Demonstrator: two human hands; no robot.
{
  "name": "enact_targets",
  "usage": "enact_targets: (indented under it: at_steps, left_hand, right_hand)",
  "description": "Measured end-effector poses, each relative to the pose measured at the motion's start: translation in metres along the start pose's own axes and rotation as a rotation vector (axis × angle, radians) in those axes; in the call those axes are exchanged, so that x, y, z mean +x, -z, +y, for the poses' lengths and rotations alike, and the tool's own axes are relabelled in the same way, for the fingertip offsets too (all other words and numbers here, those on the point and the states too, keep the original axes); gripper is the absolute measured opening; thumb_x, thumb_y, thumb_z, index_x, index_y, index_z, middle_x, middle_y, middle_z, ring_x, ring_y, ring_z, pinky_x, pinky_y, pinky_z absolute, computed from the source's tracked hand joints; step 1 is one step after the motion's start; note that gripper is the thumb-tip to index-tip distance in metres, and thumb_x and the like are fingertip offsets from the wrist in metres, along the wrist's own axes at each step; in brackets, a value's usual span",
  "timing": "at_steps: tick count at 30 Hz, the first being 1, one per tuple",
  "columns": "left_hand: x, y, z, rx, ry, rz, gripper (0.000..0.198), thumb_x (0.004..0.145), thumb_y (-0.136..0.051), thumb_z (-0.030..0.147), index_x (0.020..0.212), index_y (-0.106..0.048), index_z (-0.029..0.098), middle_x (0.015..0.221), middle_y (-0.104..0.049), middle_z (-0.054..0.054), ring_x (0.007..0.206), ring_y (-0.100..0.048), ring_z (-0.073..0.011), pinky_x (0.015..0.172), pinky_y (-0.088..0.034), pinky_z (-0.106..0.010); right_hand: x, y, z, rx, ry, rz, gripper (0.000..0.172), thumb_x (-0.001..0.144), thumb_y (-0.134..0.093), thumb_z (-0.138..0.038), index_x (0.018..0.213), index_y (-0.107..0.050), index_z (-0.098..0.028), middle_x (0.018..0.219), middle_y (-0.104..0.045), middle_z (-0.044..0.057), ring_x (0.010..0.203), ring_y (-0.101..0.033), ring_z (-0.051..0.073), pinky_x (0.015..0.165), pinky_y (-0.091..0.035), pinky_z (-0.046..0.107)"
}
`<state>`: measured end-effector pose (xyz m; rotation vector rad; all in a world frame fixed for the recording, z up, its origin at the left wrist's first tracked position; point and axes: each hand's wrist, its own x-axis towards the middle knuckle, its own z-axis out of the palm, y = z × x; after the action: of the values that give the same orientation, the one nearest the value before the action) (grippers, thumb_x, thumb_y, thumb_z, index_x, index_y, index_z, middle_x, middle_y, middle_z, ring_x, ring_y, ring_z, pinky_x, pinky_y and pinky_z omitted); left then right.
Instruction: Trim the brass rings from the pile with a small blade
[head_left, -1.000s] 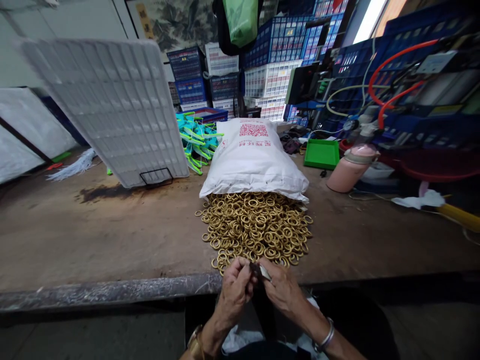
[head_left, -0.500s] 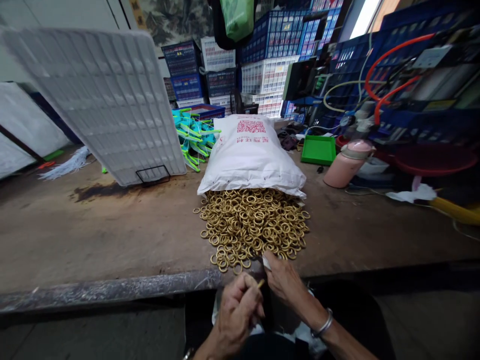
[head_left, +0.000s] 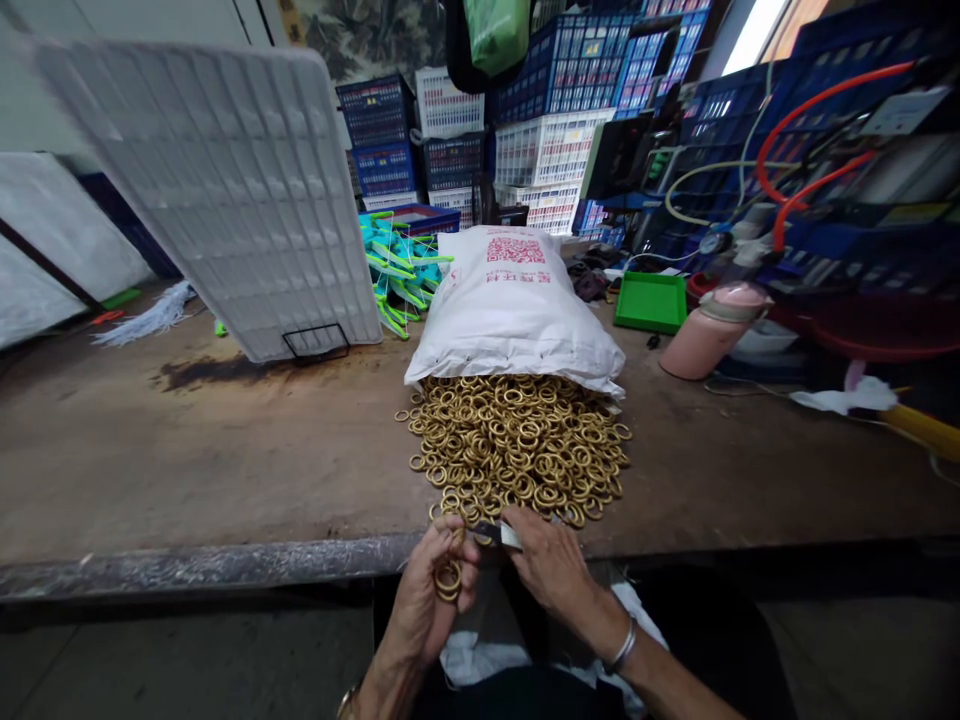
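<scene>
A heap of brass-coloured rings [head_left: 517, 440] spills from the mouth of a white printed sack [head_left: 517, 310] onto the brown table. At the table's front edge, my left hand [head_left: 437, 585] is closed on a few of these rings, which hang below its fingertips. My right hand [head_left: 551, 560] grips a small tool [head_left: 511, 537] with a pale handle and a dark, narrow tip. That tip points left and reaches the fingers of my left hand; whether it touches a ring cannot be made out.
A pale ribbed panel [head_left: 217, 190] stands at the left on a wire stand, beside turquoise and green pieces [head_left: 401, 270]. To the right are a green tray [head_left: 650, 302] and a pink bottle [head_left: 712, 330]. Stacked crates [head_left: 555, 150] stand behind.
My left hand has moved left and up and turned, so rings now show in its fingers. The right hand has shifted slightly, and its tool is now visible. The whole view has shifted a little.
</scene>
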<state>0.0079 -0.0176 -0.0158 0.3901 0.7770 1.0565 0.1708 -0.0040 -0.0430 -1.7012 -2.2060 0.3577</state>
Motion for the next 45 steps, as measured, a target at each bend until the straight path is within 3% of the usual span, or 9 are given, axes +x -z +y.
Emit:
enact_targets:
  at_steps: [5, 10, 14, 19, 22, 27, 30, 33, 45]
  left_hand:
    - [0.005, 0.007, 0.002, -0.154, 0.087, 0.019, 0.017, 0.070, -0.061, 0.028, 0.076, -0.055, 0.013, 0.069, -0.056, -0.001, 0.053, -0.050, -0.0070, 0.040, -0.032, -0.014]
    - [0.008, 0.002, -0.001, -0.062, 0.022, 0.017, 0.018, 0.070, -0.062, 0.028, 0.068, -0.053, 0.012, 0.068, -0.055, -0.002, 0.057, -0.052, -0.0092, 0.038, -0.034, -0.015]
    - [0.011, -0.006, -0.005, 0.066, 0.007, -0.012, 0.021, 0.069, -0.063, 0.030, 0.076, -0.052, 0.014, 0.067, -0.055, 0.000, 0.053, -0.051, -0.0084, 0.036, -0.034, -0.014]
    - [0.017, -0.015, -0.015, 0.262, -0.040, -0.006, 0.037, 0.067, -0.061, 0.041, 0.092, -0.051, 0.015, 0.062, -0.052, 0.002, 0.046, -0.047, -0.0071, 0.034, -0.029, -0.014]
    - [0.017, -0.022, -0.018, 0.372, -0.073, -0.027, 0.032, 0.069, -0.058, 0.043, 0.085, -0.053, 0.015, 0.059, -0.049, 0.004, 0.040, -0.037, -0.0041, 0.034, -0.024, -0.014]
    - [0.015, -0.026, -0.017, 0.570, -0.237, 0.017, 0.025, 0.072, -0.055, 0.039, 0.063, -0.051, 0.016, 0.050, -0.039, 0.006, 0.043, -0.032, -0.0054, 0.042, -0.027, -0.017]
    - [0.015, -0.023, -0.019, 0.746, -0.452, 0.009, 0.021, 0.074, -0.054, 0.032, 0.060, -0.055, 0.016, 0.055, -0.046, 0.003, 0.054, -0.040, -0.0094, 0.054, -0.033, -0.020]
    - [0.015, -0.022, -0.022, 0.843, -0.523, -0.014, 0.020, 0.075, -0.053, 0.030, 0.061, -0.058, 0.017, 0.058, -0.052, 0.000, 0.058, -0.044, -0.0120, 0.058, -0.035, -0.022]
    - [0.015, -0.019, -0.021, 0.466, -0.032, -0.092, 0.034, 0.074, -0.049, 0.050, 0.068, -0.048, 0.016, 0.052, -0.044, 0.006, 0.037, -0.029, -0.0029, 0.035, -0.019, -0.016]
  right_hand:
    - [-0.002, -0.003, -0.004, -0.073, -0.037, -0.039, 0.030, 0.070, -0.037, -0.003, 0.089, -0.052, -0.021, 0.085, -0.060, 0.003, 0.071, -0.054, 0.015, 0.059, -0.029, 0.025]
    - [0.000, 0.001, 0.000, 0.016, -0.057, -0.002, 0.026, 0.071, -0.034, -0.004, 0.082, -0.051, -0.019, 0.075, -0.058, 0.004, 0.065, -0.052, 0.014, 0.058, -0.030, 0.024]
    - [0.004, 0.012, 0.007, 0.398, -0.152, -0.007, 0.013, 0.078, -0.037, -0.022, 0.071, -0.047, -0.019, 0.063, -0.052, 0.000, 0.057, -0.046, 0.012, 0.054, -0.032, 0.022]
    - [0.002, 0.021, 0.004, 1.016, -0.312, -0.091, 0.029, 0.074, -0.043, -0.048, 0.067, -0.042, -0.020, 0.047, -0.031, -0.009, 0.041, -0.028, 0.006, 0.041, -0.024, 0.019]
    - [-0.001, 0.019, -0.002, 1.224, -0.378, -0.200, 0.034, 0.071, -0.046, -0.054, 0.069, -0.039, -0.021, 0.044, -0.024, -0.012, 0.036, -0.018, 0.004, 0.036, -0.016, 0.018]
    - [-0.001, 0.013, 0.000, 1.193, -0.364, -0.162, 0.034, 0.071, -0.047, -0.054, 0.069, -0.040, -0.021, 0.045, -0.025, -0.012, 0.036, -0.020, 0.004, 0.037, -0.018, 0.018]
    - [0.000, 0.010, 0.002, 1.085, -0.302, -0.095, 0.034, 0.074, -0.045, -0.053, 0.068, -0.043, -0.019, 0.049, -0.032, -0.009, 0.042, -0.027, 0.005, 0.040, -0.024, 0.019]
    - [0.002, 0.012, 0.001, 0.995, -0.286, -0.067, 0.033, 0.074, -0.045, -0.051, 0.065, -0.043, -0.018, 0.053, -0.036, -0.007, 0.048, -0.032, 0.007, 0.045, -0.028, 0.019]
    - [0.005, 0.019, -0.004, 0.850, -0.264, -0.014, 0.025, 0.073, -0.046, -0.041, 0.063, -0.044, -0.019, 0.058, -0.040, -0.005, 0.056, -0.037, 0.009, 0.053, -0.033, 0.020]
